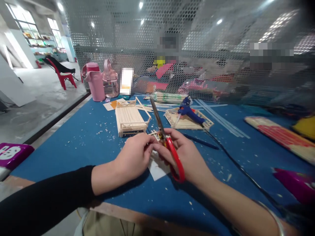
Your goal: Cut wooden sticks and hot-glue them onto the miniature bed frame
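Red scissors in the right hand, both hands meeting over a blue tabletop

In the head view, the right hand (187,155) is curled around red-handled scissors (179,164), their blades pointing away from the wearer. The left hand (135,154) is nearly closed, its thumb and forefinger pinched against the right fingertips; whether it grips anything small cannot be told. White paper (158,167) lies under the hands on the blue tabletop (81,147).

Just beyond the left hand stands a slatted stick model (130,118). Beyond the right hand, a blue glue gun (193,114) rests on a second stick model (182,123); pale blue strips (221,121) lie farther right. Beyond both models is a clear packet of sticks (169,97) with green print, too small to read. Well right of the right hand, a long packet (283,137) bears large red markings, illegible here. A pink flask (96,83) stands far beyond the left hand, with no readable brand.
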Demonstrator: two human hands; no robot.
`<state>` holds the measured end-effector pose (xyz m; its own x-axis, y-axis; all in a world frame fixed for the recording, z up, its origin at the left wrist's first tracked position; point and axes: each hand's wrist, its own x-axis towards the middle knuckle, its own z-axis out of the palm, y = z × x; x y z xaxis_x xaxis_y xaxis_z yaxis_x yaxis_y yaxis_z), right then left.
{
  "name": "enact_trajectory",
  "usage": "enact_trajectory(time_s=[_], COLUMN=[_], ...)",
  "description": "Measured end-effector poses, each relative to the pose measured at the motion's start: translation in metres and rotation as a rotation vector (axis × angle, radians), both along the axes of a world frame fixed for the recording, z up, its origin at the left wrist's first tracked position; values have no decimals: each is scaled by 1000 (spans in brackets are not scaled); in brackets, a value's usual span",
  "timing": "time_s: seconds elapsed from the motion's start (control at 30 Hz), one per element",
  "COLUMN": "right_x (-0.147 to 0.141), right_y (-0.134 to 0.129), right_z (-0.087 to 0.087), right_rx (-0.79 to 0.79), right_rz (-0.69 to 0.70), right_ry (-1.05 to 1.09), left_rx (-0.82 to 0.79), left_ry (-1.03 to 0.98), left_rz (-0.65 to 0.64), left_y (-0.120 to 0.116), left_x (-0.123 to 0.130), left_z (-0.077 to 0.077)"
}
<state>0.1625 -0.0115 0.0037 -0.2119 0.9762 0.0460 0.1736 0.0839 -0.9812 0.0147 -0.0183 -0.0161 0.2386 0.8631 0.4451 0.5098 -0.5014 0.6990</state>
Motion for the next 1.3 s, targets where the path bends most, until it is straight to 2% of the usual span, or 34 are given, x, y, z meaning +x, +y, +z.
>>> enact_trajectory(time_s=[0.13, 0.33, 0.47, 0.57, 0.73, 0.87, 0.97, 1.07, 1.13, 1.3], right_x=[-1, 10, 14, 14, 12, 11, 13, 19, 24, 31], right_y=[-5, -6, -8, -10, -11, -11, -12, -11, -9, -4], right_z=[-5, -11, -13, -15, -16, -15, -13, -11, -10, -12], right_rx=[11, 99, 117, 101, 87, 133, 200, 311, 403, 522], right_rz=[-22, 14, 56, 64, 100, 62, 25, 57, 113, 212], right_ry=[116, 280, 245, 209, 170, 80, -4, -126, -228, -383], left_rx=[35, 131, 156, 166, 214, 228, 70, -239, -373, -418], left_ry=[-38, -128, -133, -62, 30, 101, -40, -352, -542, -749], left_rz=[-9, -108, -184, -203, -220, -218, -177, -93, -61, -62], left_y=[-1, -3, -5, -6, -8, -11, -11, -7, -4, -2], left_x=[5, 10, 5, -1, -8, -9, -9, -8, -8, -9], left_z=[2, 8, -2, -7, -4, -1, 2, 6, 9, 11])
